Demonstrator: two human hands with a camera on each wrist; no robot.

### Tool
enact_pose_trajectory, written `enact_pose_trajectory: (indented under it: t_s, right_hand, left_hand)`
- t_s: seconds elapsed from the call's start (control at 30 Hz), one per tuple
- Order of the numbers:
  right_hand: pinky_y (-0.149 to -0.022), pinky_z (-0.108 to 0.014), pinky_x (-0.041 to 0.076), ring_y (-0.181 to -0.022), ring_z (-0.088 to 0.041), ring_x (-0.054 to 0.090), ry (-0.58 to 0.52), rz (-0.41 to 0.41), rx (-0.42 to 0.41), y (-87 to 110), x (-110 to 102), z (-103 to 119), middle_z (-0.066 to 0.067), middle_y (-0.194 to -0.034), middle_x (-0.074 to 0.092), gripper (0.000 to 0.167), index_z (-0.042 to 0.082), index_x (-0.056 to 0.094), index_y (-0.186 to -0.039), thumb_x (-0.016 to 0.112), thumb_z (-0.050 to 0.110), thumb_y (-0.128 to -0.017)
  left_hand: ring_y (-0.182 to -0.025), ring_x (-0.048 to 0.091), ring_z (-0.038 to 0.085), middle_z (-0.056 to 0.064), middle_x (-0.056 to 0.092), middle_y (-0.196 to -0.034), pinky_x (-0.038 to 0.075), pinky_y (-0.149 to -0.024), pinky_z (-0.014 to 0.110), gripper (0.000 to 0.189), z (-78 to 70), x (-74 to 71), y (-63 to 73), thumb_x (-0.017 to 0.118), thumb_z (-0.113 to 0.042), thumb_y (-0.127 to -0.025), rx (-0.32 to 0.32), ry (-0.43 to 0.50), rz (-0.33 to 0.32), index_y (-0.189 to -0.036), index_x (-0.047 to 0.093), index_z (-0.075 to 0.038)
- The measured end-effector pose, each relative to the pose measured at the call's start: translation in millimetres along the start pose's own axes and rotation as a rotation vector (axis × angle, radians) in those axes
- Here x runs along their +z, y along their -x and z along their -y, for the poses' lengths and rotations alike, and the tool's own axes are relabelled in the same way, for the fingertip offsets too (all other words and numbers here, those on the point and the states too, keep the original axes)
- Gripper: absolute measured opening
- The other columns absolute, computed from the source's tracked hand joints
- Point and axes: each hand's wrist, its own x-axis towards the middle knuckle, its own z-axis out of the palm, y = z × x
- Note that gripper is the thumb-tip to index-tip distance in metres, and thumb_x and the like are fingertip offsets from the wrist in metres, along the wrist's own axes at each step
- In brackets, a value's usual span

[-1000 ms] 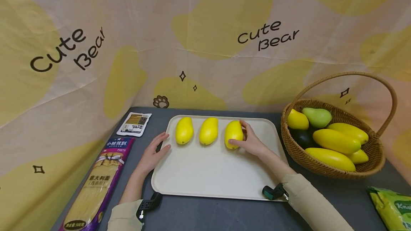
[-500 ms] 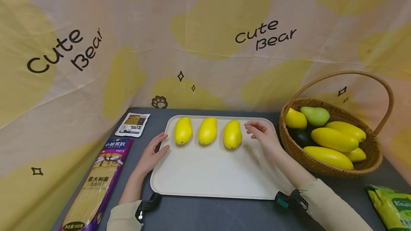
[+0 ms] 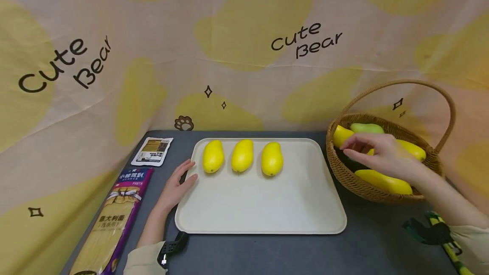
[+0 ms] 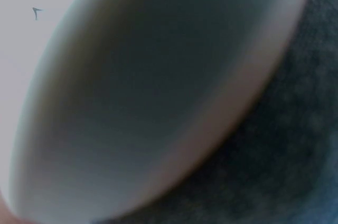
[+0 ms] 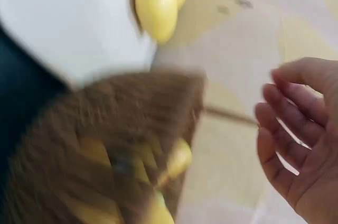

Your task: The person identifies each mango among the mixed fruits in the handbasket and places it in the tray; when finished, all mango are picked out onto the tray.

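1. Patterned cloth [image 3: 153, 20], behind the gray surface [image 3: 267, 254].
2. White tray [image 3: 263, 207], central.
3. Wicker basket [image 3: 345, 180], right of the tray, containing yellow fruit [image 3: 383, 182].
4. Right grip [image 3: 382, 154], over the basket: fingers loosely curled (nothing held).
5. Left grip [image 3: 173, 190]: fingers extended at the tray's left rim.
6. Three yellow mangoes [image 3: 242, 155], spaced along the tray's far side.

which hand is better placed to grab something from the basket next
Likely the right hand: it is over the basket and holds nothing, while the left hand is at the tray's left edge, across from the basket.
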Motion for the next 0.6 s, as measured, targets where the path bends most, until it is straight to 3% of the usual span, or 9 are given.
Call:
enact_pose_trajectory:
  t_s: [0.07, 0.17, 0.3, 0.4, 0.5, 0.6]
  right_hand:
    - [-0.063, -0.022, 0.051, -0.074, -0.003, 0.059, 0.128, 0.013, -0.021, 3.5, -17, -14, 0.014, -0.087, 0.065, 0.022, 0.021, 0.070, -0.097, 0.077, 0.007, -0.082]
    - [-0.068, -0.033, 0.054, -0.084, -0.012, 0.063, 0.238, 0.127, 0.067, 9.9, -37, -35, 0.005, -0.098, 0.068, 0.025, 0.014, 0.070, -0.105, 0.079, 0.014, -0.081]
    - [-0.076, -0.053, 0.052, -0.103, -0.037, 0.059, 0.207, 0.339, 0.203, 23.0, -50, -61, -0.018, -0.120, 0.061, 0.047, 0.005, 0.063, -0.121, 0.080, 0.022, -0.080]
    - [-0.079, -0.059, 0.048, -0.114, -0.047, 0.048, 0.116, 0.429, 0.233, 36.0, -51, -77, -0.026, -0.133, 0.047, 0.062, 0.004, 0.052, -0.132, 0.080, 0.019, -0.079]
    - [-0.081, -0.051, 0.045, -0.117, -0.038, 0.042, 0.086, 0.430, 0.202, 48.6, -46, -91, -0.023, -0.137, 0.042, 0.073, 0.007, 0.044, -0.138, 0.081, 0.013, -0.075]
    - [-0.078, -0.035, 0.042, -0.113, -0.014, 0.040, 0.121, 0.366, 0.165, 57.4, -40, -98, -0.015, -0.135, 0.045, 0.079, 0.012, 0.046, -0.138, 0.083, 0.011, -0.069]
  left_hand:
    - [-0.144, 0.020, 0.036, 0.017, 0.027, -0.157, 0.011, -0.115, 0.058, 0.052, -2.2, -1.3, 1.0, 0.058, -0.023, -0.099, -0.004, 0.000, -0.001, -0.144, 0.045, -0.002]
    - [-0.144, 0.020, 0.038, 0.020, 0.027, -0.156, 0.011, -0.115, 0.059, 0.051, -13.8, -2.8, 5.3, 0.058, -0.019, -0.099, -0.013, 0.007, 0.001, -0.143, 0.044, 0.002]
    - [-0.143, 0.020, 0.041, 0.024, 0.027, -0.155, 0.011, -0.115, 0.059, 0.049, -35.1, -3.3, 14.0, 0.057, -0.012, -0.098, -0.023, 0.016, 0.005, -0.141, 0.043, 0.008]
    - [-0.143, 0.021, 0.041, 0.024, 0.027, -0.154, 0.011, -0.115, 0.059, 0.049, -37.8, -3.3, 15.5, 0.057, -0.011, -0.098, -0.021, 0.021, 0.003, -0.141, 0.043, 0.008]
    - [-0.144, 0.021, 0.040, 0.022, 0.028, -0.155, 0.011, -0.115, 0.059, 0.050, -24.8, -2.8, 10.4, 0.058, -0.015, -0.098, -0.016, 0.022, -0.003, -0.142, 0.044, 0.005]
    - [-0.144, 0.021, 0.037, 0.018, 0.028, -0.156, 0.012, -0.115, 0.058, 0.051, -9.1, -1.4, 4.1, 0.060, -0.020, -0.098, -0.009, 0.016, -0.009, -0.143, 0.045, 0.000]
